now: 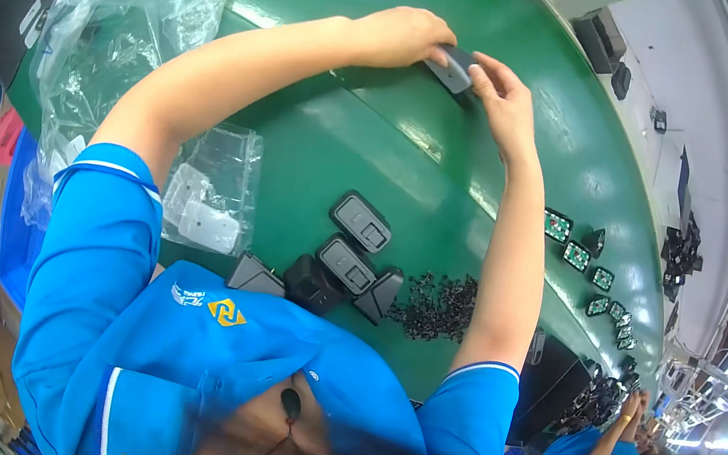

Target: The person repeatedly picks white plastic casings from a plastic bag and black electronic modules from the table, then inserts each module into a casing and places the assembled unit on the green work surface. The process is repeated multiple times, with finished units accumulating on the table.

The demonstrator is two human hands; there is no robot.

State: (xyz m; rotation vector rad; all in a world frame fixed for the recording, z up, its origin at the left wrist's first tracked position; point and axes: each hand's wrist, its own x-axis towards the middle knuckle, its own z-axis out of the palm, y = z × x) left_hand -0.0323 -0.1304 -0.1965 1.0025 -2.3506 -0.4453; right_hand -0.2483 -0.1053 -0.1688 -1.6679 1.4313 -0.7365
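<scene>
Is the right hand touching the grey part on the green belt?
Touching. In the head view, the right hand has fingertips on the grey part's edge, while the left hand covers its other end.

Open green table (pixel 318 154) between the forearms, black housings (pixel 350 254) and screw pile (pixel 437 308) crowding the near edge, plastic bags (pixel 117 45) left

Bright overhead light throws white glare streaks across the green table (pixel 337 157) and the clear plastic bags (pixel 117 45). Fisheye bending curves the edges; black corners frame soft, blurred margins.
</scene>
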